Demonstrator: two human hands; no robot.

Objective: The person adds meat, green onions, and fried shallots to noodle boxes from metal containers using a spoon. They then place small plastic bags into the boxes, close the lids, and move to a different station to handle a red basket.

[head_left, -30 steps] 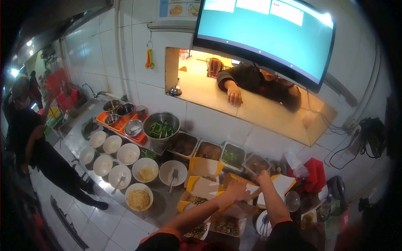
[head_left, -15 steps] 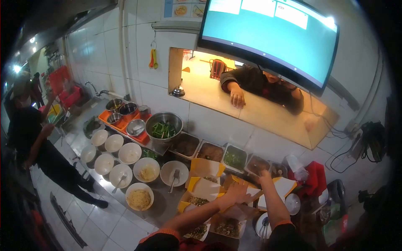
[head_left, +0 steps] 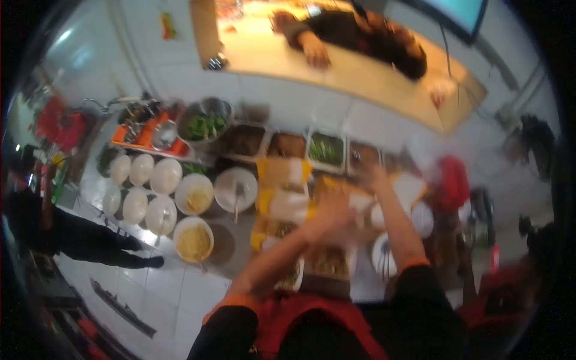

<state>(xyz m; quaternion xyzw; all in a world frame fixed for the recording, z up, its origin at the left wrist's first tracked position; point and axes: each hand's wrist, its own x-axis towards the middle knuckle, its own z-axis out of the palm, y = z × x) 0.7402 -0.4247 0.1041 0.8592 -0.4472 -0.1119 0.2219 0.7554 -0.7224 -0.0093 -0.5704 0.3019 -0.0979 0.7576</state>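
Note:
My left hand point(head_left: 333, 206) is over the open takeaway boxes, smeared by motion; its fingers do not show clearly. Close by is a yellow-edged box lid point(head_left: 348, 191). My right hand point(head_left: 372, 175) reaches to the near edge of a metal tray point(head_left: 364, 153) of brownish food, and blur hides whether it holds anything. Below my left hand, a box point(head_left: 327, 261) contains dark chopped food. More open boxes with yellow and white flaps point(head_left: 282, 204) stand to the left.
Several white bowls point(head_left: 165, 176) line the left counter, one with noodles point(head_left: 194, 241). Behind them are an orange tray point(head_left: 144, 144) and a steel bowl of greens point(head_left: 206, 122). A tray of chopped greens point(head_left: 326, 150) sits along the wall. One person leans at the hatch point(head_left: 384, 114); another stands left.
The view has tilted downward, so the counter appears higher and most of the screen has left the frame. Both hands stay around the boxes and the tray, now blurred.

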